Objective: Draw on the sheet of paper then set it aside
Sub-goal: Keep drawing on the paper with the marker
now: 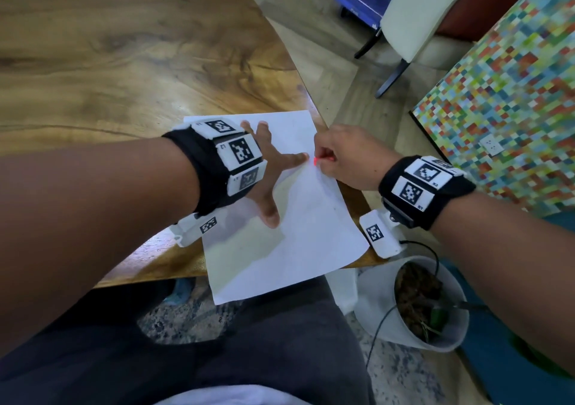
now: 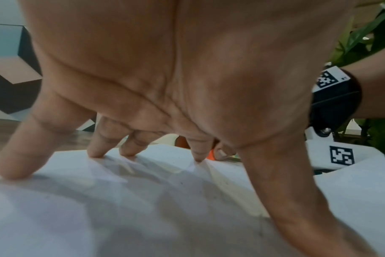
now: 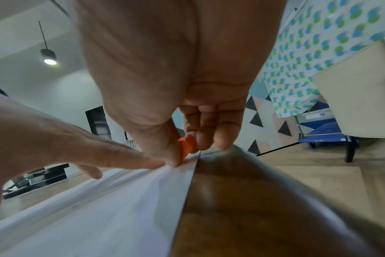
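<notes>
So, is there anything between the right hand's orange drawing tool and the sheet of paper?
Nothing visible. The right hand pinches the orange drawing tool right at the paper's right edge, beside the left hand's spread fingers, which press the sheet flat on the wooden table.

Seen from under the right hand (image 3: 165,69): thumb and curled fingers (image 3: 211,125) pinched a short orange drawing stick (image 3: 186,147), tip down at the right edge of a white sheet of paper (image 3: 94,208). Lay flat on a brown wooden tabletop (image 3: 242,208). Beside the thumb, pressed onto the sheet, a straight finger of the left hand (image 3: 62,144). Behind, a lit pendant lamp (image 3: 48,55) and a blue trolley (image 3: 323,133).
</notes>
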